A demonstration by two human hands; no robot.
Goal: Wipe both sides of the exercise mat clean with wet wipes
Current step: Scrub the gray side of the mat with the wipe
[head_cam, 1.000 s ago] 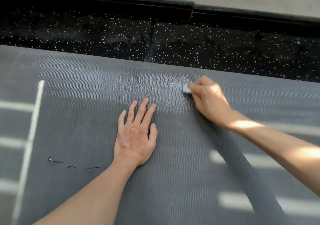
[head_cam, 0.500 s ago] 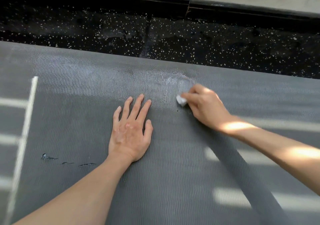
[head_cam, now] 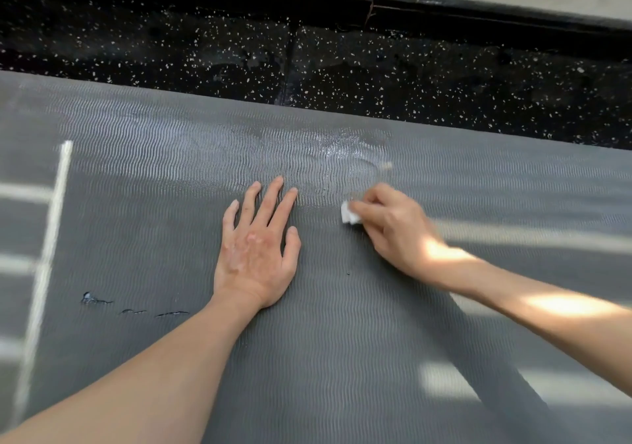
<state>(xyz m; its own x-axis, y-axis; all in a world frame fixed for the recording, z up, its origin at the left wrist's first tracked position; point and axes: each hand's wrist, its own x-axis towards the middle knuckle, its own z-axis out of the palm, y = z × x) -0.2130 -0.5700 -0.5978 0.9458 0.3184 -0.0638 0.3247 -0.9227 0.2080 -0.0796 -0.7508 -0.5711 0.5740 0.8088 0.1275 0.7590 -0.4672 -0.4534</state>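
Observation:
A grey exercise mat (head_cam: 143, 238) with a wavy ribbed texture covers most of the head view. My left hand (head_cam: 254, 248) lies flat on it near the middle, fingers straight and spread. To its right, my right hand (head_cam: 393, 228) grips a small folded white wet wipe (head_cam: 349, 216) and presses it on the mat. A wet, shiny patch (head_cam: 328, 159) lies just beyond both hands, towards the mat's far edge.
Beyond the mat's far edge runs black speckled flooring (head_cam: 342, 77), then a black baseboard (head_cam: 478, 16) under a pale wall. White lines (head_cam: 51, 238) mark the mat's left part. Small tears (head_cam: 133, 308) show in the mat left of my left forearm.
My right hand has drawn the wipe back towards me from the far wet patch, ending level with my left fingers. My left hand has stayed flat on the mat.

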